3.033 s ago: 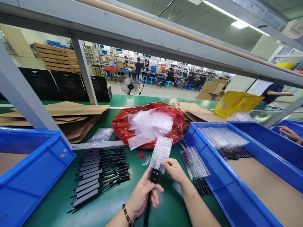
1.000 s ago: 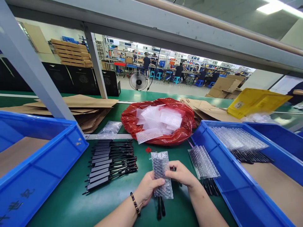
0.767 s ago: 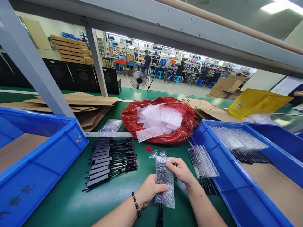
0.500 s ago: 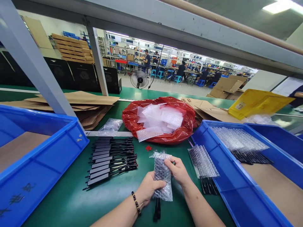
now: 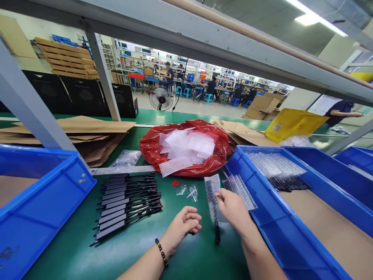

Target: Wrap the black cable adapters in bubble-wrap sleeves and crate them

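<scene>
My right hand (image 5: 234, 210) grips a bubble-wrap bag (image 5: 212, 194) by its edge; black cable ends (image 5: 217, 233) stick out of its lower end. Just to the right, partly hidden by that hand, lies a stack of filled bubble-wrap bags (image 5: 241, 191). My left hand (image 5: 183, 227) hovers over the green table with its fingers loosely bent and apart, holding nothing that I can see. To its left lies a row of black flat devices with cables (image 5: 116, 212). Small clear plastic pieces (image 5: 192, 193) and a little pile of red caps (image 5: 175, 183) lie beyond it.
A red plastic bag (image 5: 148, 146) full of bubble-wrap sleeves (image 5: 180, 146) sits at the back. Blue bins stand at the left (image 5: 62, 186) and right (image 5: 268, 217); the right one holds wrapped items (image 5: 276, 165). Flat cardboard (image 5: 96, 126) and a metal post (image 5: 37, 89) are behind.
My left hand has let go of the bubble-wrap bag. My right hand has carried the bag to the right, towards the stack. Clear plastic pieces now show on the table; the view has shifted right.
</scene>
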A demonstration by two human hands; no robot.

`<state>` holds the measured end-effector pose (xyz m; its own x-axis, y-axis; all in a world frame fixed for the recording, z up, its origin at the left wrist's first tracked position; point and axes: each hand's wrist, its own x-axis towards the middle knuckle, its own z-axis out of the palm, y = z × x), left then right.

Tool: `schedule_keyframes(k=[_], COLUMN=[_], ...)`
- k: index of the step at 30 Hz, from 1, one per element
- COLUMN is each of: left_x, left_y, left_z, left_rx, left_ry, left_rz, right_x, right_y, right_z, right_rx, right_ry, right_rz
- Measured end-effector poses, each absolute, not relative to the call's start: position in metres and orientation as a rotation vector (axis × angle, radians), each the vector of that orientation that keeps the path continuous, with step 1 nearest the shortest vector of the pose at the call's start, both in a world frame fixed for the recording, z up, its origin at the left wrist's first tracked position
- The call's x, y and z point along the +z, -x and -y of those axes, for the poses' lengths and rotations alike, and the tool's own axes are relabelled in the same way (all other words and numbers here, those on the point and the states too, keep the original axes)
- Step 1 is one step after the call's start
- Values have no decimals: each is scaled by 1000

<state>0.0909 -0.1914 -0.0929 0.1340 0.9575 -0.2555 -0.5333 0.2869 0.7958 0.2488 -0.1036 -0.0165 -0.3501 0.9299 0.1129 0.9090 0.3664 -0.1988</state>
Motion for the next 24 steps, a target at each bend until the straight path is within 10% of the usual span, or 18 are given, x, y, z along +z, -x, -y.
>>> schedule_keyframes(k=[17, 24], left_x=[-92, -95], left_y=[-88, -84], left_z=[189, 193], left_rx=[1117, 812], left_ry=[-619, -743], left_rz=[-879, -639], right_x=[-26, -2], right_y=[-284, -250], right_z=[40, 71], right_rx=[-22, -384], right_ry=[2277, 1728], right_rz=[2478, 2464])
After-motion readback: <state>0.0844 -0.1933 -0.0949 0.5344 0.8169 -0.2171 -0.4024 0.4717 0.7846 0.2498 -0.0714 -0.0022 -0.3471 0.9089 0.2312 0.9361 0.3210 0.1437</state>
